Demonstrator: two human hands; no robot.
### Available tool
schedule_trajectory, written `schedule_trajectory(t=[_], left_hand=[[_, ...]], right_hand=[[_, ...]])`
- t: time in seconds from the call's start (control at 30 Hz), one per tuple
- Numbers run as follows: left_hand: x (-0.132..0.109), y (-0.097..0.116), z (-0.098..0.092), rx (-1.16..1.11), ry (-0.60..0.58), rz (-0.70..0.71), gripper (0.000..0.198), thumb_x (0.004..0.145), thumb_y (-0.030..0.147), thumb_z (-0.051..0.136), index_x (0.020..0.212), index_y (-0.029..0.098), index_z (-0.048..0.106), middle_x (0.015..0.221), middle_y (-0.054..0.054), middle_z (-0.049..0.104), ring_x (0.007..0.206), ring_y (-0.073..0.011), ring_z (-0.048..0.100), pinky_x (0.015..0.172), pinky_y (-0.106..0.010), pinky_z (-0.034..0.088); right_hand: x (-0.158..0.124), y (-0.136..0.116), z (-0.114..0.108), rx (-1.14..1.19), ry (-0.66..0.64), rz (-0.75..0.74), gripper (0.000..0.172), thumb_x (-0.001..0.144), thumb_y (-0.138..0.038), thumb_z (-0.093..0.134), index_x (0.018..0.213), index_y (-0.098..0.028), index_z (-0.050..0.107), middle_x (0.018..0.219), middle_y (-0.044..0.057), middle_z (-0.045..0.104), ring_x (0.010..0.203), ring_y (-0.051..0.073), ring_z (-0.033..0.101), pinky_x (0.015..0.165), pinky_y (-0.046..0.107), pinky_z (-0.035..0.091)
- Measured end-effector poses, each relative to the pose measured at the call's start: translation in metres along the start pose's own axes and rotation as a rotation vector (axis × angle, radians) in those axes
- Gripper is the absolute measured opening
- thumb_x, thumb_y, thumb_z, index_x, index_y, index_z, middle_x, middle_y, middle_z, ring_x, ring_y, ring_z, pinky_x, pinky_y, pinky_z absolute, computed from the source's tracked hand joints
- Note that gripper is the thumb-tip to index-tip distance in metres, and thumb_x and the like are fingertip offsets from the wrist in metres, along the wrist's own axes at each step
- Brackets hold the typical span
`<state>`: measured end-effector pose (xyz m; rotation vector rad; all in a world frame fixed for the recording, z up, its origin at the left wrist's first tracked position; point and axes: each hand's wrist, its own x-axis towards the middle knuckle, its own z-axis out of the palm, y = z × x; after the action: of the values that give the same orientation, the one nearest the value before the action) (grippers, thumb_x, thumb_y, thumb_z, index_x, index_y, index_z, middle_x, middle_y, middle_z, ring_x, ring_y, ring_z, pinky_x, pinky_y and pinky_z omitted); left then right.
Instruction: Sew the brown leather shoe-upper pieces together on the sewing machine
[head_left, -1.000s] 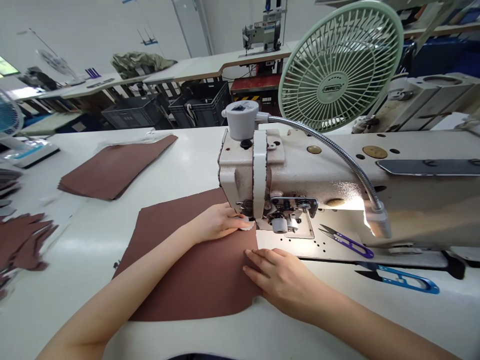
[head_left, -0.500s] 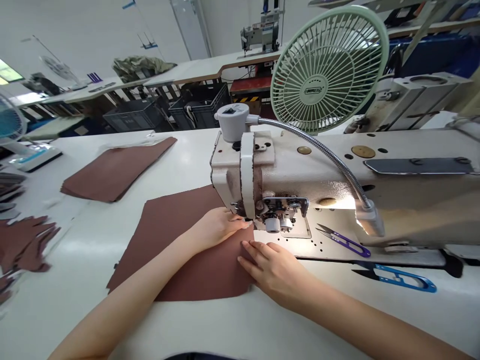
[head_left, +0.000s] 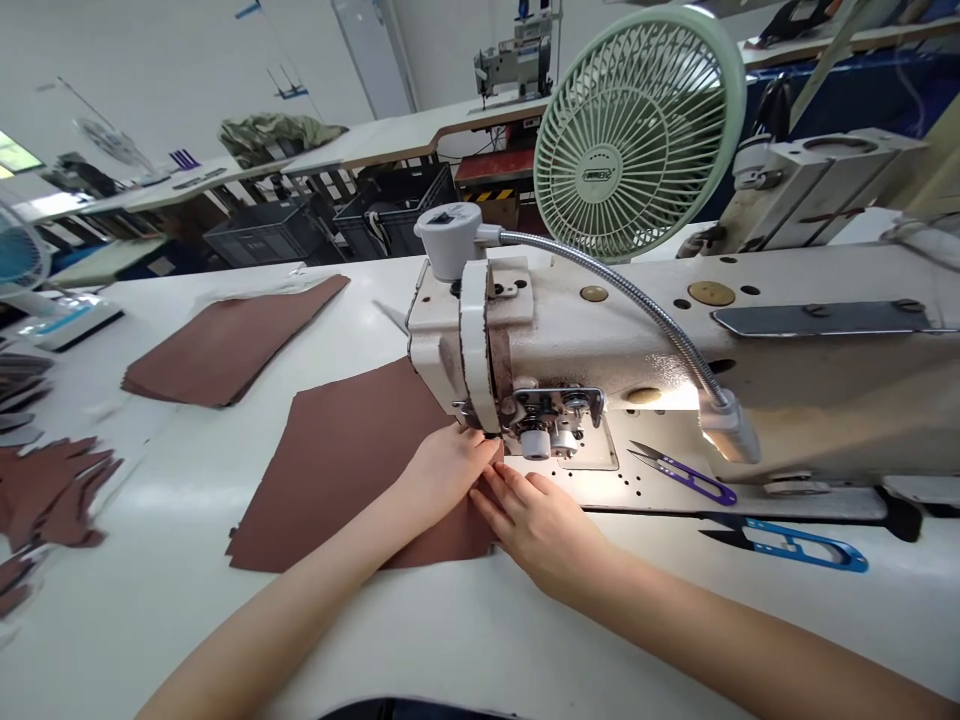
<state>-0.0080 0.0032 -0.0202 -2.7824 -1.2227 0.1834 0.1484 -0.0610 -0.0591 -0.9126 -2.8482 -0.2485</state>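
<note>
A brown sheet (head_left: pixel 352 450) lies on the table (head_left: pixel 360 660) at eight o'clock from the sewing machine's head (head_left: pixel 476 345). At six, the left hand (head_left: pixel 450 465) presses on it, though I can't tell whether its fingers grip anything; at five, the right hand (head_left: pixel 544 525) lies open, fingertips on the sheet. Purple snips (head_left: pixel 701 485) sit at four.

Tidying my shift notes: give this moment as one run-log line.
left hand: on brown panel, by sewing machine head; right hand: at panel's edge; purple thread snips: on machine bed; blue thread snips: on tabletop
</note>
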Motion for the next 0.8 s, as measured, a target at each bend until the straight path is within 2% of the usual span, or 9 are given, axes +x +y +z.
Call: schedule_trajectory(t=[0.17, 0.3, 0.43, 0.63, 0.8], left_hand=[[0.004, 0.013, -0.005, 0.019, -0.047, -0.102, 0.016, 0.079, 0.003, 0.047, 0.073, 0.017, 0.055, 0.071, -0.005, 0.059, 0.071, -0.0211, 0.057, 0.054, -0.028, 0.038], [0.0, 0.009, -0.016, -0.036, -0.035, -0.07, 0.017, 0.079, 0.004, 0.047, 0.074, 0.017, 0.056, 0.069, -0.003, 0.058, 0.069, -0.0199, 0.057, 0.054, -0.028, 0.037], [-0.003, 0.009, -0.024, -0.055, -0.03, -0.053, 0.016, 0.08, 0.005, 0.048, 0.071, 0.017, 0.056, 0.067, -0.003, 0.057, 0.069, -0.0191, 0.056, 0.053, -0.027, 0.036], [-0.001, 0.017, -0.01, -0.071, -0.027, -0.123, 0.018, 0.078, 0.005, 0.048, 0.067, 0.016, 0.055, 0.07, -0.005, 0.058, 0.074, -0.0207, 0.058, 0.053, -0.028, 0.037], [0.002, 0.013, -0.004, -0.09, 0.085, -0.146, 0.018, 0.078, 0.004, 0.045, 0.068, 0.017, 0.053, 0.068, -0.004, 0.058, 0.07, -0.0197, 0.057, 0.055, -0.028, 0.038]], right_hand=[[0.009, 0.0, -0.004, 0.004, -0.041, 0.052, 0.044, 0.08, -0.018, 0.049, 0.121, -0.002, 0.055, 0.116, 0.02, 0.061, 0.114, 0.033, 0.05, 0.068, 0.036, 0.048], [0.007, -0.006, 0.009, -0.062, 0.124, 0.095, 0.043, 0.085, -0.015, 0.044, 0.123, 0.002, 0.053, 0.123, 0.024, 0.058, 0.113, 0.032, 0.053, 0.075, 0.039, 0.049], [0.004, -0.013, 0.019, -0.131, 0.267, 0.031, 0.037, 0.087, -0.006, 0.038, 0.117, 0.004, 0.057, 0.117, 0.024, 0.061, 0.108, 0.03, 0.058, 0.075, 0.038, 0.048], [0.011, -0.01, 0.015, -0.144, 0.277, 0.07, 0.032, 0.086, -0.005, 0.038, 0.106, 0.001, 0.063, 0.106, 0.021, 0.067, 0.103, 0.028, 0.061, 0.069, 0.034, 0.051], [0.015, -0.003, 0.017, -0.151, 0.279, 0.108, 0.029, 0.087, -0.006, 0.042, 0.105, 0.0, 0.064, 0.107, 0.019, 0.067, 0.102, 0.027, 0.062, 0.075, 0.032, 0.052]])
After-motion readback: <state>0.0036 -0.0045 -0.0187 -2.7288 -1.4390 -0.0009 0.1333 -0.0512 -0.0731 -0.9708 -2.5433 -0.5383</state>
